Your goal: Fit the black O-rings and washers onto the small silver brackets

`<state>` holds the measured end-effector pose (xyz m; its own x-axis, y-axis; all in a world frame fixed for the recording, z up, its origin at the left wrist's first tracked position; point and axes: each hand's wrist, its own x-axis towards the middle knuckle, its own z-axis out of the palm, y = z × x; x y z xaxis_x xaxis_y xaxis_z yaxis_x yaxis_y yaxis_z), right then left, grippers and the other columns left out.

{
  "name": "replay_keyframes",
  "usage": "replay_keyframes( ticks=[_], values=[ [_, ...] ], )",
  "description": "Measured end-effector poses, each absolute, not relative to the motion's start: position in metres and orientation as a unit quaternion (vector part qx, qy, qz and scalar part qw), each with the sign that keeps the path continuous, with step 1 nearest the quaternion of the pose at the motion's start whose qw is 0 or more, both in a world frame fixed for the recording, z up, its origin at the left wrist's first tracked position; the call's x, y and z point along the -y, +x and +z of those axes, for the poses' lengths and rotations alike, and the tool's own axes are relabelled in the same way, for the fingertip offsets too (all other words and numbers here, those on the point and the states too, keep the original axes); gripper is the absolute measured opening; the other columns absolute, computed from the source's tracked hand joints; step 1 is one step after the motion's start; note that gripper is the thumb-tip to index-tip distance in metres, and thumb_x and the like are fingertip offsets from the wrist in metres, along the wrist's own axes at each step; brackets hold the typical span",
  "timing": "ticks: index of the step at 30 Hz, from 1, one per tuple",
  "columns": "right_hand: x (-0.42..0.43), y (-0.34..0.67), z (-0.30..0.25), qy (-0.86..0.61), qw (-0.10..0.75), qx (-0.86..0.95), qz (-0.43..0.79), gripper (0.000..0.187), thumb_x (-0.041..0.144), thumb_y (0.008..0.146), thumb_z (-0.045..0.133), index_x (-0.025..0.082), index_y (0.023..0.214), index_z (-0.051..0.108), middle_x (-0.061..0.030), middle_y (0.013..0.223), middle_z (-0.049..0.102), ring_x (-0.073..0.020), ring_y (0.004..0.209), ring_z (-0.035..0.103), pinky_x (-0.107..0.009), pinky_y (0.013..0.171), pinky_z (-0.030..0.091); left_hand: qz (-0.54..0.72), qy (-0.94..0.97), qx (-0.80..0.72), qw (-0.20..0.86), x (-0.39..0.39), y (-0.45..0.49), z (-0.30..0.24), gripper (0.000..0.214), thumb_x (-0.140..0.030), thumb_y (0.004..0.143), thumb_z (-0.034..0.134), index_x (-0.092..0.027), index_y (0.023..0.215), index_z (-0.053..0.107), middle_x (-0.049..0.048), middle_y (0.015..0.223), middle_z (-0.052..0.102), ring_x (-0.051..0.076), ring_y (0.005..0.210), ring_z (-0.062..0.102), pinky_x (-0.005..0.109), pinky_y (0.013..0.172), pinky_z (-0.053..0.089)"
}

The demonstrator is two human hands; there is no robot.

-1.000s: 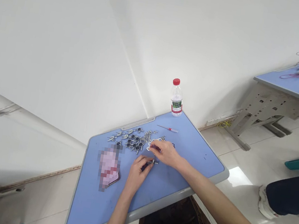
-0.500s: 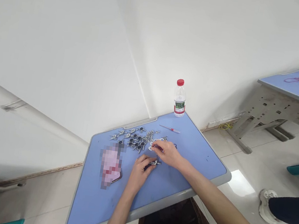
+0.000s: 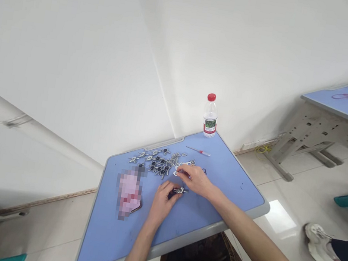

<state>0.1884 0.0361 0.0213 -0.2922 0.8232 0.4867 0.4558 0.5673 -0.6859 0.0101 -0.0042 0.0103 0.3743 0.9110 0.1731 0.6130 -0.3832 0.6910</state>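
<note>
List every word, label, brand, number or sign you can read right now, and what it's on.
No text is readable in this view.
Bottle: its label seems to carry print, too small to read.
Pink item: mostly pixelated, nothing readable.
Metal parts: any markings are too small to make out.
Screwdriver: no readable marking.

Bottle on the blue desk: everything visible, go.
The bottle is clear and plastic-looking, its red cap on. A label with a green picture, white and red wraps its lower half. It stands upright near the far corner of the blue desk, close to the wall; contact there is unclear. Fill level: hard to tell.
</note>
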Motion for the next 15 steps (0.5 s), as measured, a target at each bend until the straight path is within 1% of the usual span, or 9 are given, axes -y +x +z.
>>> replay_keyframes(
  ticks=[10, 13, 15],
  values=[
    [-0.0345, 0.1878, 0.0221, -0.413, 0.421, 0.775, 0.225, 0.011, 0.017, 0.092, 0.055, 0.021, 0.098, 0.064, -0.0017, 0.082, 0.07, -0.015, 0.072, 0.063, -0.025, 0.066, 0.044, 0.275, 0.792, -0.471, 0.274, 0.0052, 0.0109, 0.0121, 0.008, -0.018, 0.086, 0.059, -0.022, 0.092, 0.063, 0.0027, 0.093, 0.064, 0.021, 0.09, 0.058, 0.034, 0.082, 0.044],
    [-0.0353, 0.1908, 0.0235, -0.417, 0.437, 0.763, 0.228, 0.011, 0.019, 0.092, 0.055, 0.021, 0.098, 0.064, -0.0023, 0.084, 0.071, -0.0156, 0.074, 0.064, -0.025, 0.067, 0.045, 0.281, 0.796, -0.463, 0.272, 0.0065, 0.012, 0.013, 0.009, -0.017, 0.088, 0.055, -0.022, 0.092, 0.062, 0.0031, 0.092, 0.062, 0.02, 0.09, 0.058, 0.033, 0.08, 0.045],
    [-0.0357, 0.1934, 0.0249, -0.419, 0.459, 0.747, 0.237, 0.011, 0.021, 0.092, 0.055, 0.021, 0.099, 0.064, -0.0021, 0.081, 0.071, -0.0152, 0.071, 0.064, -0.025, 0.065, 0.046, 0.284, 0.798, -0.463, 0.262, 0.0072, 0.0122, 0.0126, 0.01, -0.016, 0.088, 0.055, -0.021, 0.092, 0.061, 0.0027, 0.091, 0.062, 0.019, 0.088, 0.058, 0.031, 0.078, 0.046]
  ],
)
